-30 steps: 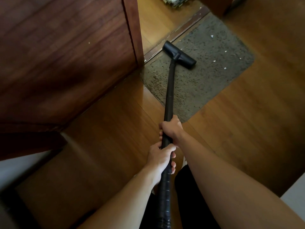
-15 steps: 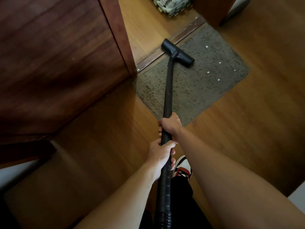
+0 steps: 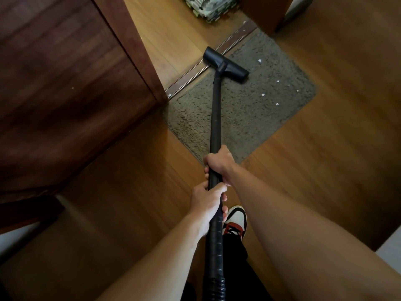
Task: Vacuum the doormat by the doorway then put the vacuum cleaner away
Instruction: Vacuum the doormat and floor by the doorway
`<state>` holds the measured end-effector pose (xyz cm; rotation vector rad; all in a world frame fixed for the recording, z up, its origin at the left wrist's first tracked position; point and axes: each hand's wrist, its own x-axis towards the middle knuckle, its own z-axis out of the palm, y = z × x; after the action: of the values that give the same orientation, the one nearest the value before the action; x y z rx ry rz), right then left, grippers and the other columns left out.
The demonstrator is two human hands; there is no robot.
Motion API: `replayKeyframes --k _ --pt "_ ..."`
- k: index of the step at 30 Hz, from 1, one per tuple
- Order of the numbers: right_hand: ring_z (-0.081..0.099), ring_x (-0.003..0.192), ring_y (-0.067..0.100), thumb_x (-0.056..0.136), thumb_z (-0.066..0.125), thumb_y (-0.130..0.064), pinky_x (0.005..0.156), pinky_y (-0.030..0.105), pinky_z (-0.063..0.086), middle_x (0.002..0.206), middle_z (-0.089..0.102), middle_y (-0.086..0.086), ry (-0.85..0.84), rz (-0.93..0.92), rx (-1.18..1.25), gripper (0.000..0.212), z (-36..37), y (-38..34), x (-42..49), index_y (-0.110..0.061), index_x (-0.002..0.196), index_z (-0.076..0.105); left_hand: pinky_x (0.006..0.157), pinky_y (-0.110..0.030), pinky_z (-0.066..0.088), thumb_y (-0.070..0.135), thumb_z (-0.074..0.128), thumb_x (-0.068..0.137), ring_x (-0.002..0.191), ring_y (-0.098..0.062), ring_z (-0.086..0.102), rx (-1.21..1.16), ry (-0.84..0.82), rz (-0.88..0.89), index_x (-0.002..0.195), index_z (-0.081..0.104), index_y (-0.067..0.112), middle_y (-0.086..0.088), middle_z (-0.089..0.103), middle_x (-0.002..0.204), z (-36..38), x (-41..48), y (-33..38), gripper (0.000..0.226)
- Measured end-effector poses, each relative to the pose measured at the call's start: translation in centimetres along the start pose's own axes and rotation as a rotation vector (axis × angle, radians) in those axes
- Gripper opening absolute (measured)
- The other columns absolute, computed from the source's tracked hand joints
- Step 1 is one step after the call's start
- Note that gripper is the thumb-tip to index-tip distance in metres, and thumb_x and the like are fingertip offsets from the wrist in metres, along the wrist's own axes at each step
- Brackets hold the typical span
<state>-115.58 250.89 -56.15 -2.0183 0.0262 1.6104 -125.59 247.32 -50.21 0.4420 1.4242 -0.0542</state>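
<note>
On the mat by the door track, the nozzle sat; my right hand and left hand both gripped the wand.

A matt black plastic wand, faintly sheened along its length, ends in a smooth black plastic floor head on a grey-brown doormat of coarse, shaggy pile flecked with small white scraps that look like paper. Nearest the camera, a ribbed black hose catches a slight gloss. The floor is warm wood planking with a smooth satin finish; the door is darker reddish wood, grained and lightly polished. The threshold strip looks dull and worn, metal or wood unclear. A shoe shows smooth white, red and black panels beside matt black cloth trousers
</note>
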Motion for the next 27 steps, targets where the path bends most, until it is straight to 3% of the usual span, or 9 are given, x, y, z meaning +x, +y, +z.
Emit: replayKeyframes --k 7,16,27 --pt "0.051 0.044 0.021 0.094 0.054 -0.002 0.047 0.033 0.05 0.068 0.056 0.014 -0.016 0.043 0.022 0.052 3.0 3.2 -2.1 -0.019 0.137 0.029 0.044 -0.024 0.042 0.015 0.069 0.09 0.042 -0.016 0.049 0.018 -0.001 -0.018 0.095 0.067 0.007 -0.005 0.058 0.066 -3.5 -1.8 -2.8 0.011" --pt "0.055 0.05 0.022 0.093 0.056 -0.003 0.053 0.036 0.054 0.077 0.058 0.015 -0.043 0.079 0.095 0.049 8.7 8.4 -5.6 -0.024 0.13 0.031 0.045 -0.025 0.039 0.015 0.069 0.09 0.042 -0.018 0.046 0.07 0.0 -0.028 0.091 0.065 0.006 -0.007 0.056 0.068 -10.4 -4.6 -7.0 0.01" --pt "0.059 0.052 0.019 0.091 0.058 -0.006 0.049 0.029 0.052 0.096 0.061 0.019 0.083 0.059 0.167 0.042 10.4 12.8 -8.1 -0.021 0.123 0.036 0.044 -0.027 0.04 0.016 0.072 0.087 0.043 -0.018 0.047 0.149 -0.047 -0.061 0.083 0.064 0.007 -0.007 0.058 0.066 -13.3 -5.5 -10.2 0.012"
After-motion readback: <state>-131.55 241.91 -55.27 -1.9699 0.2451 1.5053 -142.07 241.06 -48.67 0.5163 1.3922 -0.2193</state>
